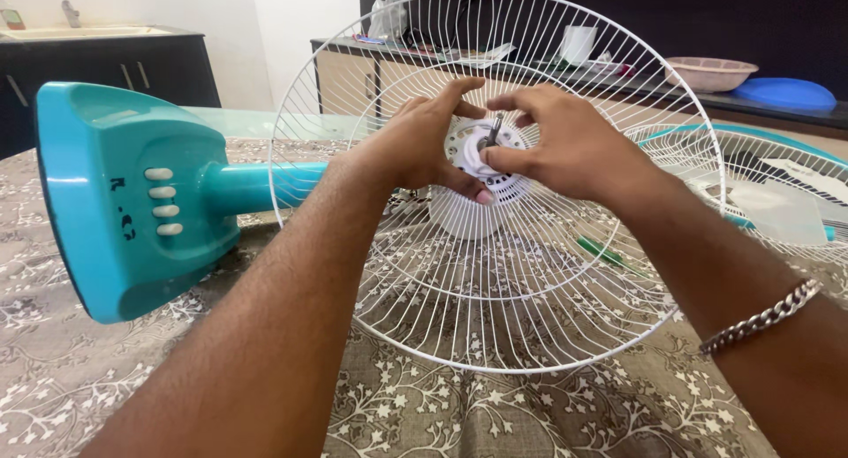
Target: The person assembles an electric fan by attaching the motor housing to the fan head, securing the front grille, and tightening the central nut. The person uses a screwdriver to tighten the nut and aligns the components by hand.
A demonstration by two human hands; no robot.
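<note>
Both the left hand (422, 144) and right hand (565, 144) have fingertips pinched on the white hub nut (477, 158) around the shaft, where that light, springy wire guard (495, 317) probably handles best.

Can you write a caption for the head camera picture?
Both hands grip the white hub of a fan's wire guard.

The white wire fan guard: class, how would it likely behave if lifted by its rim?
The white wire fan guard is thin open wire, so probably light for its size. Its slender spokes may flex or bend. Fixed at the hub to the teal fan, it likely drags that along.
</note>
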